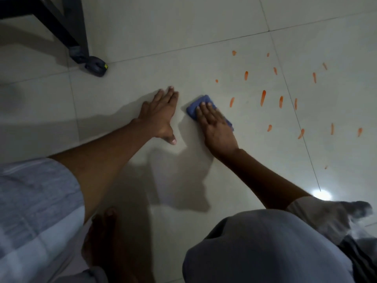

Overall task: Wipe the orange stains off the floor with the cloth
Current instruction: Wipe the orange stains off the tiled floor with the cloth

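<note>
A folded blue cloth lies on the pale tiled floor in the middle of the view. My right hand presses flat on top of the blue cloth, fingers pointing away from me. My left hand rests flat on the bare tile just left of the cloth, fingers spread, holding nothing. Several orange stains are scattered over the tiles to the right of the cloth, the nearest one a short way past its right edge.
A black furniture leg with a castor wheel stands at the upper left. My knees in pale trousers and a bare foot fill the bottom. A bright light reflection shines on the tile at lower right.
</note>
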